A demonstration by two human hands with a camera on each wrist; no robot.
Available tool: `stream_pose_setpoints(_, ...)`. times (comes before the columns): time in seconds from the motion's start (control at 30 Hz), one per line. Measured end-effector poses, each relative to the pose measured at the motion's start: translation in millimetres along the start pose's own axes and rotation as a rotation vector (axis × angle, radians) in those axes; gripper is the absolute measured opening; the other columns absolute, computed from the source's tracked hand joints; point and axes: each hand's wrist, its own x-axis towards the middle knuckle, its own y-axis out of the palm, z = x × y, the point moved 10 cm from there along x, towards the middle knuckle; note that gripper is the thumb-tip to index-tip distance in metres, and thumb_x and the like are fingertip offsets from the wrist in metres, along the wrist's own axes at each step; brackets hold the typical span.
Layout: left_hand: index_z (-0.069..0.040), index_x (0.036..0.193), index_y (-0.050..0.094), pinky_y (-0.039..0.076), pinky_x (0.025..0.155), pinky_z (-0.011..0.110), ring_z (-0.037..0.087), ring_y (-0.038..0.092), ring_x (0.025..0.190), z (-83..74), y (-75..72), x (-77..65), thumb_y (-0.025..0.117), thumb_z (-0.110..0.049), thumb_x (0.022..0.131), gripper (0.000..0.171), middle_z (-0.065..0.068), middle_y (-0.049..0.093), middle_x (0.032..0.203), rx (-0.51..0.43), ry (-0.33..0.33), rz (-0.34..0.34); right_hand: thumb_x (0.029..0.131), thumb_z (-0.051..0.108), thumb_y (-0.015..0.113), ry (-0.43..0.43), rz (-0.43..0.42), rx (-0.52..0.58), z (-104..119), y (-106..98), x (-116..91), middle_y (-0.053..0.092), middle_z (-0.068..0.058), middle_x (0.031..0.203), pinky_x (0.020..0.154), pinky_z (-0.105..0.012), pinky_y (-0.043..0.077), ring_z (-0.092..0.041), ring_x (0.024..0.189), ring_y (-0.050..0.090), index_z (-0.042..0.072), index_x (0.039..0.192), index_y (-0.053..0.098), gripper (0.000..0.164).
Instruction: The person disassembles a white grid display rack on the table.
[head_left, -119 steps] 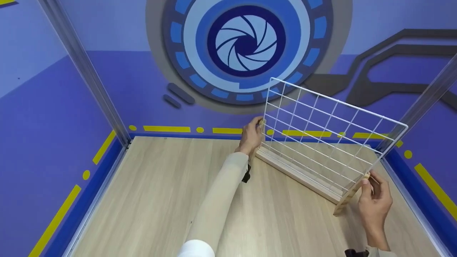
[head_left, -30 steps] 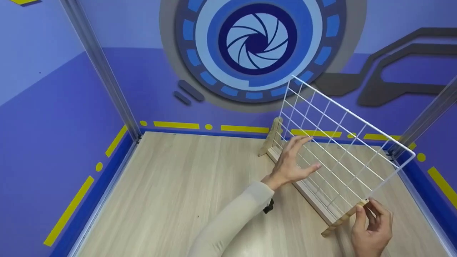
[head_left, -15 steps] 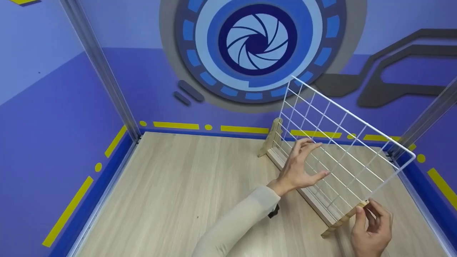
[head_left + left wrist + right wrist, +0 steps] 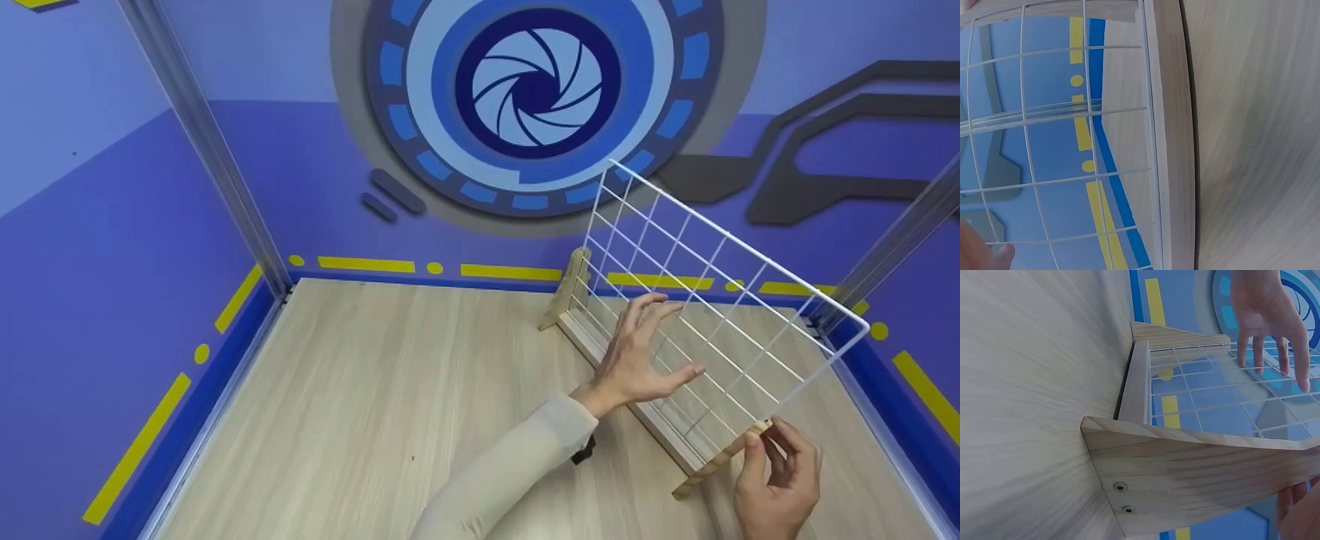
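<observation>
A white wire grid panel stands upright in a wooden stand on the table. The stand has a base rail, a near end board and a far end board. My right hand pinches the top of the near end board between thumb and fingers. My left hand hovers in front of the grid with thumb and fingers spread, holding nothing. In the right wrist view, two metal bolts, one of them a round bolt head, show on the near board's outer face.
The wood-grain table extends to the left of the stand. Blue printed walls with yellow dashes enclose the back and sides. Metal posts rise at the corners.
Over four seconds, my left hand has left the far end board and moved right along the grid. The stand has turned, its near end coming closer. My right hand keeps its pinch.
</observation>
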Motion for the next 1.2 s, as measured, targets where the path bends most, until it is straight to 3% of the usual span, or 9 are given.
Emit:
stream_pose_setpoints(0.37, -0.022, 0.138, 0.059, 0.035, 0.123, 0.036, 0.021, 0.04, 0.149, -8.1, 7.9, -1.0, 0.088, -0.046, 0.082, 0.067, 0.006, 0.043, 0.158, 0.057, 0.026, -0.037, 0.088, -0.027, 0.06, 0.002, -0.004, -0.037, 5.5, 2.5, 2.0, 0.06, -0.004, 0.122, 0.103, -0.018, 0.054, -0.016, 0.114, 0.066, -0.029, 0.124, 0.055, 0.036)
stream_pose_setpoints(0.63, -0.02, 0.122, 0.069, 0.032, 0.127, 0.044, 0.026, 0.041, 0.147, -12.6, 9.9, 1.0, 0.086, -0.039, 0.087, 0.043, 0.007, 0.052, 0.15, 0.059, 0.057, -0.109, 0.089, -0.026, 0.06, -0.002, 0.005, -0.059, 7.1, 3.0, 0.5, 0.06, -0.003, 0.122, 0.104, -0.017, 0.054, -0.015, 0.115, 0.065, -0.029, 0.125, 0.054, 0.036)
stream_pose_setpoints(0.77, -0.021, 0.12, 0.071, 0.031, 0.129, 0.049, 0.029, 0.041, 0.148, -12.7, 9.1, 1.0, 0.087, -0.036, 0.087, 0.04, 0.008, 0.056, 0.145, 0.083, 0.085, -0.147, 0.089, -0.026, 0.06, -0.002, 0.008, -0.062, 11.1, 5.5, 0.5, 0.06, -0.003, 0.122, 0.103, -0.017, 0.054, -0.015, 0.114, 0.065, -0.029, 0.125, 0.055, 0.036)
stream_pose_setpoints(1.0, -0.023, 0.117, 0.075, 0.036, 0.125, 0.042, 0.026, 0.046, 0.144, -12.5, 5.0, 0.5, 0.089, -0.036, 0.087, 0.035, 0.003, 0.06, 0.138, 0.142, 0.121, -0.195, 0.09, -0.024, 0.06, -0.018, 0.015, -0.042, 19.9, 9.9, 1.0, 0.06, -0.005, 0.123, 0.103, -0.018, 0.054, -0.015, 0.115, 0.065, -0.03, 0.124, 0.054, 0.035)
stream_pose_setpoints(1.2, -0.021, 0.116, 0.078, 0.037, 0.126, 0.045, 0.025, 0.053, 0.14, -14.3, 1.9, 0.0, 0.088, -0.037, 0.087, 0.034, 0.004, 0.065, 0.134, 0.142, 0.184, -0.236, 0.089, -0.025, 0.06, -0.017, 0.005, -0.068, 15.1, 7.8, 0.0, 0.06, -0.003, 0.122, 0.103, -0.017, 0.054, -0.016, 0.115, 0.065, -0.03, 0.124, 0.053, 0.036)
